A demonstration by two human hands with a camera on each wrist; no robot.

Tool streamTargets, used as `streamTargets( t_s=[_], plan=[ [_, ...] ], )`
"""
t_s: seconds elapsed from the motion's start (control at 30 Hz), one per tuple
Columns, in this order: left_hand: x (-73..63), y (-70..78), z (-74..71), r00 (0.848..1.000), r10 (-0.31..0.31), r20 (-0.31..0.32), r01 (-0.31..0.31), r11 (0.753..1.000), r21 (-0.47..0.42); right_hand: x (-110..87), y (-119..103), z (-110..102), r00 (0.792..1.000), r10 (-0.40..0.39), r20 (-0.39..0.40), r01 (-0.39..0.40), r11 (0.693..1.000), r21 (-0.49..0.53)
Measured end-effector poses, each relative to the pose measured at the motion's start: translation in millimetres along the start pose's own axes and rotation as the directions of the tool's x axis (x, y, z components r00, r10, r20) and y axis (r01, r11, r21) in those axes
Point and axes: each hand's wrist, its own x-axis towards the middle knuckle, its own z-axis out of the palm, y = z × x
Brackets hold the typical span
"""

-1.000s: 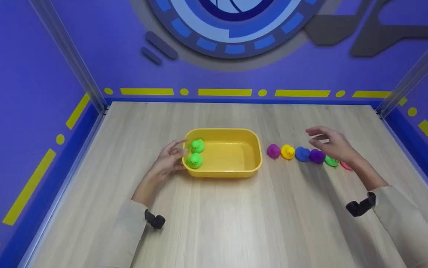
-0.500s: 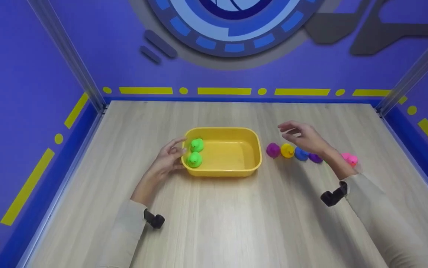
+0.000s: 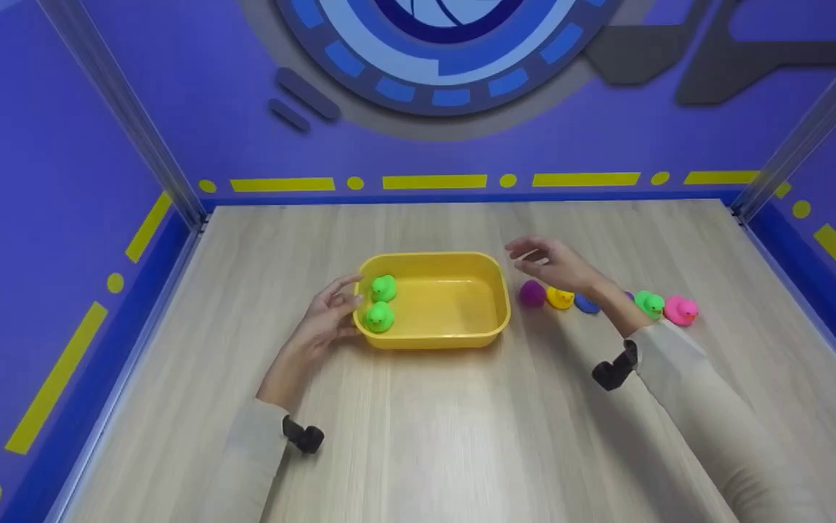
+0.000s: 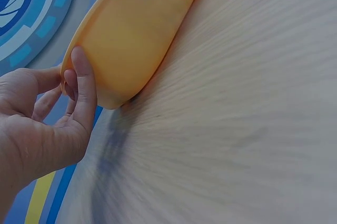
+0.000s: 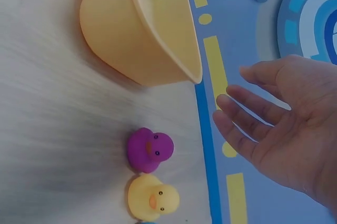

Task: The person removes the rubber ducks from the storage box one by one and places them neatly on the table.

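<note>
A yellow plastic tub [image 3: 454, 341] stands mid-table with two green rubber ducks, a rear one [image 3: 383, 288] and a front one [image 3: 379, 317], at its left end. My left hand [image 3: 323, 319] pinches the tub's left rim; in the left wrist view its fingers [image 4: 84, 84] lie against the wall. My right hand [image 3: 556, 265] hovers, holding nothing, just beyond the tub's right end, fingers apart and slightly bent. Below it is a magenta-purple duck [image 5: 142, 150], beside a yellow duck [image 5: 145, 197]. A blue duck [image 3: 587, 305] is partly hidden under the right forearm.
The row of ducks goes on rightward with a mostly hidden dark purple one, a green duck [image 3: 649, 304] and a pink duck [image 3: 681, 310]. Blue panels [image 3: 418, 156] wall in the wooden table [image 3: 418, 421] at the back and both sides.
My right hand has moved left over the duck row, from above the green duck toward the tub's right end, uncovering the green and pink ducks. The left hand stays on the rim.
</note>
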Motion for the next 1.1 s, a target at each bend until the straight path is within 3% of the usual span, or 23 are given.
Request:
streamTargets(
  t_s=[0.1,0.3,0.43,0.8,1.1],
  plan=[
    [-0.1,-1.2,-0.2,1.000,0.003,0.001,-0.003,1.000,-0.004,7.7,0,3,1.000,-0.024,0.020,0.024,1.000,0.008],
    [-0.1,-0.2,-0.1,1.000,-0.003,-0.004,0.003,1.000,-0.010,19.8,-3,6,0.997,0.044,0.065,-0.049,0.996,0.075],
    [-0.5,-0.1,0.4,1.000,-0.012,-0.004,0.012,1.000,-0.001,24.6,-3,11,0.996,0.038,0.086,-0.045,0.996,0.082],
    [-0.7,0.7,0.5,1.000,-0.018,-0.007,0.018,1.000,-0.012,42.4,-6,30,0.996,-0.004,0.090,0.000,0.999,0.048],
    [-2.9,-0.1,-1.7,1.000,0.006,0.016,-0.006,1.000,0.002,49.7,-20,48,0.988,-0.051,0.143,0.043,0.997,0.057]
  ],
)
